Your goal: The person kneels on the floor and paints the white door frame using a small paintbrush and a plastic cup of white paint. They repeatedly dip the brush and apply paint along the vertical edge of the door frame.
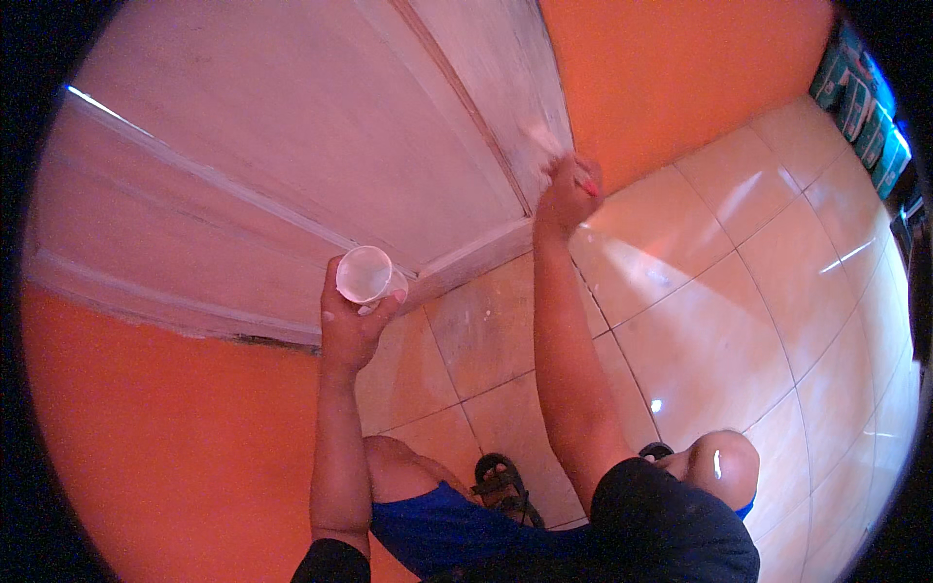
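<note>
My left hand (352, 325) is wrapped round a translucent plastic cup (366, 275), held in front of the lower part of a pale panelled door (321, 126). Something whitish shows inside the cup; how full it is I cannot make out. My right hand (573, 194) reaches farther out, to the door's right edge beside the orange wall. Its fingers are closed on a paintbrush (590, 188) with a red handle end. The pale brush head is blurred and lies at the door's surface; whether it touches, I cannot tell. White streaks run along the door's edge.
An orange wall (690, 78) borders the door on the right, and more orange wall (146, 437) on the left. Below lies a tiled floor (700, 321) with bright light patches. Green packages (865, 107) stand at the far right. My sandalled foot (501, 481) is below my hands.
</note>
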The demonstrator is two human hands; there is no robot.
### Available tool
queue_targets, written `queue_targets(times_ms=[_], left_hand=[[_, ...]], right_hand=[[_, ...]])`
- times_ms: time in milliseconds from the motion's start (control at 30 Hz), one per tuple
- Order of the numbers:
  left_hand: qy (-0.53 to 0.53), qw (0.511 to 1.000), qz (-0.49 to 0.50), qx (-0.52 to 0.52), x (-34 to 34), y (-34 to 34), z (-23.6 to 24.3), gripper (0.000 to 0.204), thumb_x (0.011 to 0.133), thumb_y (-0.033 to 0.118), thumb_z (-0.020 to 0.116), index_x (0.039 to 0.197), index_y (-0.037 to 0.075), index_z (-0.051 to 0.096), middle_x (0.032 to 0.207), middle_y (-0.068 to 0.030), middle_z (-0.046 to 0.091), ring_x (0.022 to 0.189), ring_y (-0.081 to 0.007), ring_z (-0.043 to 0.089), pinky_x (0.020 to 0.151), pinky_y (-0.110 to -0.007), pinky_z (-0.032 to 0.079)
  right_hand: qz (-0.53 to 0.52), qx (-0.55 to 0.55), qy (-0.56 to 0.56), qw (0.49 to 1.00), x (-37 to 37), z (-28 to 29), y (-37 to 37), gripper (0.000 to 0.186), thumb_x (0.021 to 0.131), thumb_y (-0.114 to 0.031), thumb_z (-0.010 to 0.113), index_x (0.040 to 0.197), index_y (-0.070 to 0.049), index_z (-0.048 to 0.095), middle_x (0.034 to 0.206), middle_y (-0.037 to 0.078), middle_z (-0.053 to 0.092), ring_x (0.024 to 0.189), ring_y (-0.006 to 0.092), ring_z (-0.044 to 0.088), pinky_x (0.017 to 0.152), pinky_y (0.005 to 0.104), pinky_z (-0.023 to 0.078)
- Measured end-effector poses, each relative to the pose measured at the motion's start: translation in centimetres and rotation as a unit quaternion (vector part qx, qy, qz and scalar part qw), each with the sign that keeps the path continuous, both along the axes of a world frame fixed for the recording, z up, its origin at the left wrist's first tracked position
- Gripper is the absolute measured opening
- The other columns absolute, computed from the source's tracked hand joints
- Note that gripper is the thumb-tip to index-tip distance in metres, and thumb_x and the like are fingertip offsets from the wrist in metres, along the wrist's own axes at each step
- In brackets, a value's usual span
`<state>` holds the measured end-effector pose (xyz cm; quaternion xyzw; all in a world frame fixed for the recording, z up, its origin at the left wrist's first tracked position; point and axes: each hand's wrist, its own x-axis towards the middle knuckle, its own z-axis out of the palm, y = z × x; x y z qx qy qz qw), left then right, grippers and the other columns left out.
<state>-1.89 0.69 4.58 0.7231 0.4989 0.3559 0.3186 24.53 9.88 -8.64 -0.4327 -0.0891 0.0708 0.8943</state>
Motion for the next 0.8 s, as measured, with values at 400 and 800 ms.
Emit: queue_targets(times_ms=[400,800], left_hand=[[0.05,0.998,0.005,0.049,0.2,-1.6,-0.1,0.056,0.073,0.009,0.084,0.117,0.006,0.049,0.109,-0.0066,0.061,0.104,-0.0175,0.06,0.094,-0.034,0.049],[0.003,0.999,-0.012,0.037,-1.2,-0.6,1.4,0.055,0.075,0.01,0.083,0.118,0.006,0.049,0.11,-0.007,0.061,0.105,-0.0182,0.06,0.094,-0.034,0.049]], right_hand=[[-0.178,0.052,-0.301,0.935,3.5,15.4,1.0,0.011,0.089,-0.005,0.065,0.084,0.004,0.06,0.078,0.014,0.07,0.065,0.0167,0.067,0.062,0.0284,0.057],[0.027,0.061,0.029,0.997,1.6,5.3,-1.7,0.01,0.088,-0.003,0.065,0.09,0.005,0.06,0.079,0.016,0.068,0.068,0.0211,0.069,0.062,0.0323,0.059]])
